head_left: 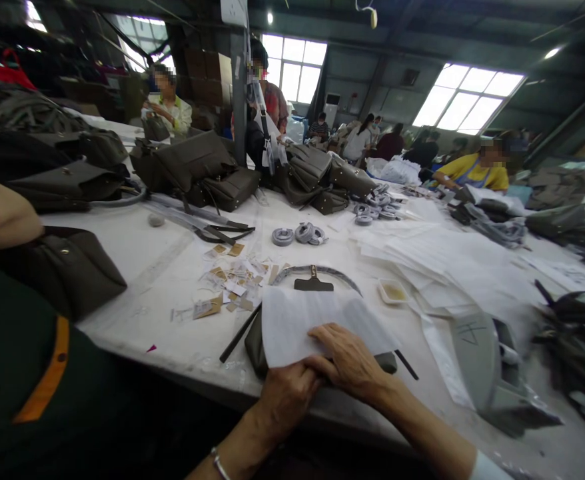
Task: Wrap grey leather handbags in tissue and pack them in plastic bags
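A dark olive handbag (256,350) lies on the table edge in front of me, mostly covered by a white paper sheet (292,320). Its handle (342,272), wrapped in clear film, arches out behind, with a dark tag (313,284) inside the arch. My right hand (347,357) rests on the sheet, fingers stretched forward and thumb reaching toward the other hand. At the sheet's front edge, my left hand (288,393) is closed with its fingers curled; what lies inside them is hidden. Dark straps (240,333) stick out from the bag's sides.
Small tags and packets (232,283) lie scattered beyond the bag, near coiled grey straps (282,236). A shallow dish (392,291) and stacked white sheets (437,260) are to the right. More handbags (197,170) stand behind. A co-worker's arm (2,213) is close at left.
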A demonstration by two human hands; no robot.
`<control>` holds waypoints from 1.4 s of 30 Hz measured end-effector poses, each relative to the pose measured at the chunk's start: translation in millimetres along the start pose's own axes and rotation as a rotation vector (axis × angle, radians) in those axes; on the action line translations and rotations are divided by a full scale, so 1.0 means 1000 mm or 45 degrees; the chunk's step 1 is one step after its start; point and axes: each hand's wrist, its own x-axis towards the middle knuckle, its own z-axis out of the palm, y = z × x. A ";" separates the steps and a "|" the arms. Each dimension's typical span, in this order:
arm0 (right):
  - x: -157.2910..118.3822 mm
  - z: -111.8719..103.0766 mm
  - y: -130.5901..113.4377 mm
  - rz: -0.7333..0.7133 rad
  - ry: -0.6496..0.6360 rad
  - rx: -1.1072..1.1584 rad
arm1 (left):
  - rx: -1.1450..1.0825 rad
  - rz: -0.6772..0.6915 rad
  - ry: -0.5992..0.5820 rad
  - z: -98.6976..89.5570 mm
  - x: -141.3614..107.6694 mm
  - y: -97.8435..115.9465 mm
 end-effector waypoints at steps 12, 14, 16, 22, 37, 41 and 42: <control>-0.018 0.023 -0.016 -0.042 0.099 -0.091 | 0.013 0.222 0.168 -0.063 0.004 0.006; -0.020 0.027 -0.018 -0.082 0.128 -0.089 | 0.211 0.175 0.096 -0.066 0.009 0.011; -0.022 0.026 -0.017 -0.111 0.109 -0.044 | 0.350 0.142 -0.073 -0.063 0.014 0.010; -0.015 -0.017 -0.001 0.050 0.003 0.461 | 0.474 0.118 -0.251 -0.050 0.015 -0.013; -0.023 -0.003 -0.010 0.068 0.206 -0.041 | 0.428 -0.062 -0.422 -0.060 0.018 0.002; -0.018 -0.007 -0.023 0.085 -0.003 -0.217 | 0.497 -0.109 -0.627 -0.053 0.039 0.012; -0.014 -0.010 -0.026 0.113 -0.082 -0.233 | 0.495 -0.091 -0.695 -0.048 0.043 0.012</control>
